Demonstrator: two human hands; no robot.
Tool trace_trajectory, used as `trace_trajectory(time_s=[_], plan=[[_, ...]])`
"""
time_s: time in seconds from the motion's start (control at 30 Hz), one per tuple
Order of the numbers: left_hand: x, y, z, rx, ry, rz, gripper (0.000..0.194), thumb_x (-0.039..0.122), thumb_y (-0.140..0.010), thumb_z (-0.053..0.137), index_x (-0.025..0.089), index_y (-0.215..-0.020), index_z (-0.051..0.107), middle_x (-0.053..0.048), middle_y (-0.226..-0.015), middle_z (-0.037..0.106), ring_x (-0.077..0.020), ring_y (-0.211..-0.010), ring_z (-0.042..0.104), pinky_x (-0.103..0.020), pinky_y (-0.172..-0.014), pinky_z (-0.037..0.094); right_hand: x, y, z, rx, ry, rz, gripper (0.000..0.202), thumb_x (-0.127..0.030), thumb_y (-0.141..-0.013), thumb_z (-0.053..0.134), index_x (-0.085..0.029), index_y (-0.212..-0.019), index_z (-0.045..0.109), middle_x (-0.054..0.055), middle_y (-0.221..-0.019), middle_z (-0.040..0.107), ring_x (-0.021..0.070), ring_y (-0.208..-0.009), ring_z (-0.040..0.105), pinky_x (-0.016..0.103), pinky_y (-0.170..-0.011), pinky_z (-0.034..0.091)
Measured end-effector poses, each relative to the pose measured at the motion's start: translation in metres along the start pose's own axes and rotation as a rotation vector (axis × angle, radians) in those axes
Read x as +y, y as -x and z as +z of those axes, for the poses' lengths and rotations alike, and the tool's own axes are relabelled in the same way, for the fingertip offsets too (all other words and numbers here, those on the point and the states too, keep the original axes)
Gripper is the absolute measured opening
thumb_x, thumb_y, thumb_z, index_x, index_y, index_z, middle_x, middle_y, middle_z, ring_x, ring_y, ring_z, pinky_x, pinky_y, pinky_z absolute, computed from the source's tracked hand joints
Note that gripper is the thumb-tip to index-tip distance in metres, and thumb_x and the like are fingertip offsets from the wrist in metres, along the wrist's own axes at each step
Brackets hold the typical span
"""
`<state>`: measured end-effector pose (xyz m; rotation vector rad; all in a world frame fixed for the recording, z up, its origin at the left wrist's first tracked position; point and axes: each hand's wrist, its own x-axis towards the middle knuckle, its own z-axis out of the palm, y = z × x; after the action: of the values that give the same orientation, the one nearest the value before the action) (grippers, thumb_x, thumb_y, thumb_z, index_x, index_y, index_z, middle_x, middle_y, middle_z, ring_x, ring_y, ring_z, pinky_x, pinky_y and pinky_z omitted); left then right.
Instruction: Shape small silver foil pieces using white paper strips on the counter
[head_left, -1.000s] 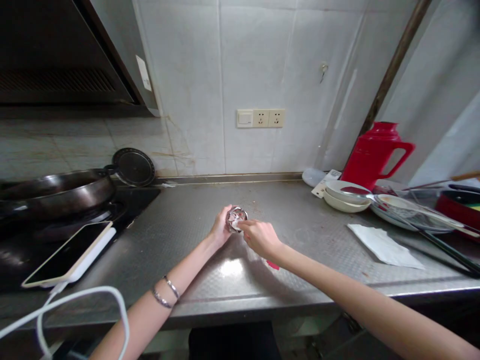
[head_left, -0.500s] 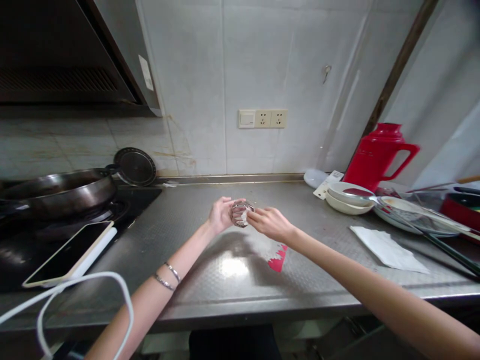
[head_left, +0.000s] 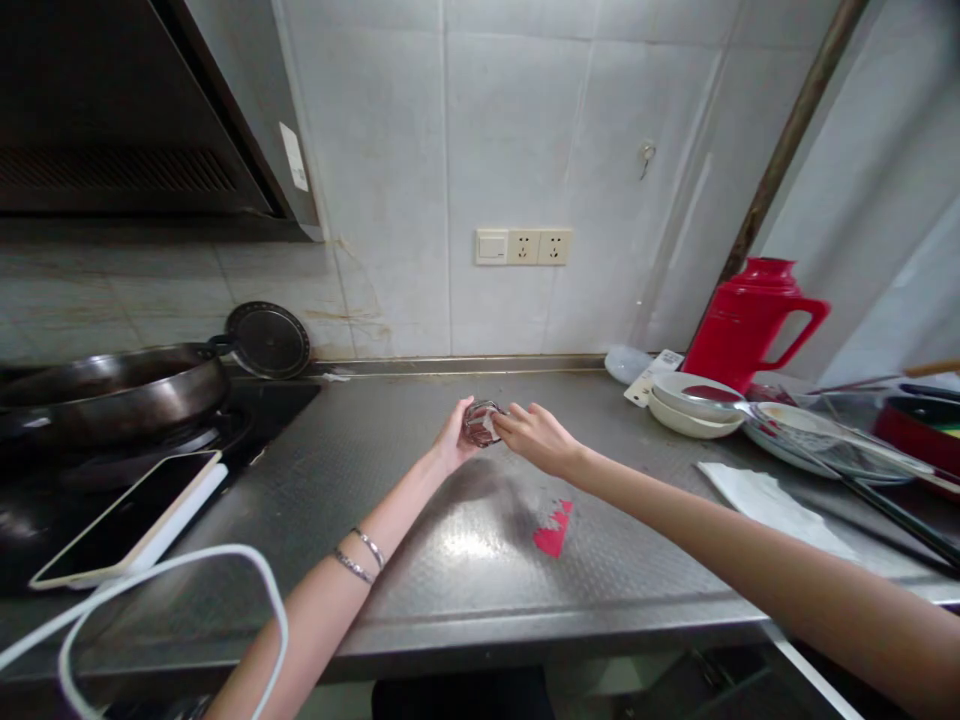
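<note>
Glass cup [head_left: 473,428], clear: between both hands' fingers. Left hand [head_left: 455,442]: curled about its side. Right hand [head_left: 537,438]: apparently pinching white wad [head_left: 490,424] at its mouth. Step: seemingly wiping; next move wants steady left fingers.

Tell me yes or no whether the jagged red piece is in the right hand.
No, the jagged red piece lies on the steel countertop, apart from the right hand, which is at the small round vessel.
</note>
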<state>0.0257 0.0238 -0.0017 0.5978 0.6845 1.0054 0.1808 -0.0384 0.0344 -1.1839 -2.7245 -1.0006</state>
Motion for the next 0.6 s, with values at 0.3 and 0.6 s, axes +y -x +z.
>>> trace_trajectory(time_s=[0.3,0.6], plan=[[-0.015,0.007,0.001,-0.073,0.148,0.016,0.037,0.044,-0.084,0.047,0.012,-0.078,0.064,-0.01,-0.072,0.069,-0.0185,-0.061,0.065,-0.028,-0.057,0.049,-0.059,0.0,0.013,-0.045,-0.475,0.52,0.028,-0.027,-0.094,0.035,-0.022,-0.117,0.049,0.009,-0.123,0.055,0.0183,-0.094,0.061,0.024,-0.062,0.044],[-0.01,0.01,-0.003,-0.271,0.089,0.011,0.046,0.044,-0.089,0.04,0.008,-0.08,0.066,-0.015,-0.082,0.07,-0.0224,-0.074,0.067,-0.033,-0.067,0.051,-0.027,0.011,0.022,0.011,-0.191,0.19,0.022,-0.018,-0.096,0.032,-0.016,-0.107,0.051,0.008,-0.1,0.06,0.0171,-0.08,0.061,0.025,-0.054,0.036]])
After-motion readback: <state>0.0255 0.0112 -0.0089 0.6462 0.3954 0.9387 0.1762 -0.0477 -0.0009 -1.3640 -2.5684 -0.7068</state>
